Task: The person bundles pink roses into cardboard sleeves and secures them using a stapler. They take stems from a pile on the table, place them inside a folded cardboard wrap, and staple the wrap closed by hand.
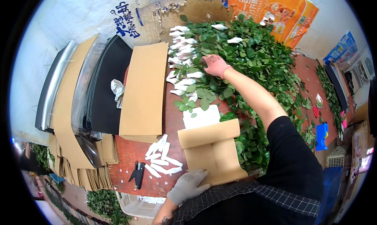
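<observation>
My left hand (pixel 189 186), in a grey glove, lies with fingers stretched out on the near left corner of a brown cardboard sheet (pixel 214 162). The sheet's far edge is folded over, beside white paper (pixel 201 116). My right hand (pixel 216 66), in a pink glove, reaches far over the table to the leafy stems. Its fingers curl in among the leaves; what they hold, if anything, is hidden. Just left of it, flower heads in white wraps (pixel 184 54) lie in a column. Their leafy stems (pixel 251 56) spread in a thick pile to the right.
Flat cardboard (pixel 144 87), black sheets (pixel 109 83) and clear plastic sleeves stand at the left. A black stapler (pixel 137 174) and white paper strips (pixel 160 157) lie near the front edge. Red scissors (pixel 315 111) and a blue tool (pixel 322 136) are at the right.
</observation>
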Action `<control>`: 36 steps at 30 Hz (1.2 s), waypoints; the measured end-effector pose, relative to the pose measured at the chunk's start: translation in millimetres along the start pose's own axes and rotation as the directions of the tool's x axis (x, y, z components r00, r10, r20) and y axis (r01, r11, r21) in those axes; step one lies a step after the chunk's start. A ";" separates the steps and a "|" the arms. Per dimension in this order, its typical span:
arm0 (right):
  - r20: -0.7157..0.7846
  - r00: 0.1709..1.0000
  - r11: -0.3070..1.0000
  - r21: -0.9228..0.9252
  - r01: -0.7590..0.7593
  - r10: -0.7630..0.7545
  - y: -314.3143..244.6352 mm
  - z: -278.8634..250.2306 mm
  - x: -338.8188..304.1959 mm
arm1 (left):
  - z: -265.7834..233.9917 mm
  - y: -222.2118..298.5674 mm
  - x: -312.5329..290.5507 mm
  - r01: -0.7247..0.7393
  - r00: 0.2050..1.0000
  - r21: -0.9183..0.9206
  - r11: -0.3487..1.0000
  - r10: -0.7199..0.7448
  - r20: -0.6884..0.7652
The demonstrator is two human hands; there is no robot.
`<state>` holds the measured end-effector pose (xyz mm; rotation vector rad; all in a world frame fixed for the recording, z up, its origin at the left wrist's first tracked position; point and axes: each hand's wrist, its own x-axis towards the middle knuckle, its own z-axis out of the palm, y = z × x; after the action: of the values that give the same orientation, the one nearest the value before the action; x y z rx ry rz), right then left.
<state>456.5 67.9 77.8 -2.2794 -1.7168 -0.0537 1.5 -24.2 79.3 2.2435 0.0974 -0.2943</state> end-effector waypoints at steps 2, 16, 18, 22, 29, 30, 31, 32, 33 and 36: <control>0.124 0.989 0.981 -0.185 -0.053 0.077 1.3 24.3 27.7 | 2.7 -2.2 -1.1 -0.024 0.976 -0.090 0.996 0.004 -0.216; -0.179 0.981 0.747 -0.662 -0.066 -0.073 3.1 -127.6 30.2 | -23.0 -6.0 11.3 -0.023 0.891 -0.206 0.978 -0.073 -0.449; -0.284 0.959 0.747 -0.632 -0.205 0.023 27.0 -191.5 25.9 | -25.5 -4.6 20.0 -0.039 0.889 -0.225 0.974 -0.069 -0.453; -0.417 0.902 0.901 -0.425 -0.086 -0.110 -14.7 -248.6 -4.4 | -21.6 -8.3 20.1 -0.040 0.887 -0.231 0.972 -0.072 -0.456; 0.125 0.985 0.802 -0.573 0.169 -0.118 63.7 -59.8 -35.7 | -16.2 -5.4 23.7 0.017 0.941 -0.249 0.968 -0.099 -0.323; 0.226 0.973 0.850 -0.503 0.158 -0.047 65.8 -40.0 -32.5 | -14.0 -8.3 19.6 0.035 0.938 -0.255 0.966 -0.119 -0.324; 0.336 0.942 0.893 -0.430 0.131 0.023 68.4 -28.2 -30.3 | -12.5 -9.5 17.5 0.034 0.935 -0.248 0.968 -0.118 -0.333; 0.327 0.945 0.892 -0.432 0.133 0.018 76.7 -22.8 -25.4 | -12.7 -10.0 15.8 0.045 0.930 -0.263 0.964 -0.136 -0.342; 0.415 0.907 0.925 -0.366 0.098 0.068 77.8 -25.8 -22.2 | -10.7 -11.3 15.1 0.056 0.925 -0.284 0.957 -0.157 -0.347; 0.507 0.824 0.940 -0.328 -0.089 0.255 64.1 -59.3 7.7 | -6.2 -19.2 12.9 0.093 0.923 -0.293 0.952 -0.192 -0.333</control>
<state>527.7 44.3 123.0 -2.8716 -1.8328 0.4572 11.9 -7.6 65.4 1.9934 0.4721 0.0553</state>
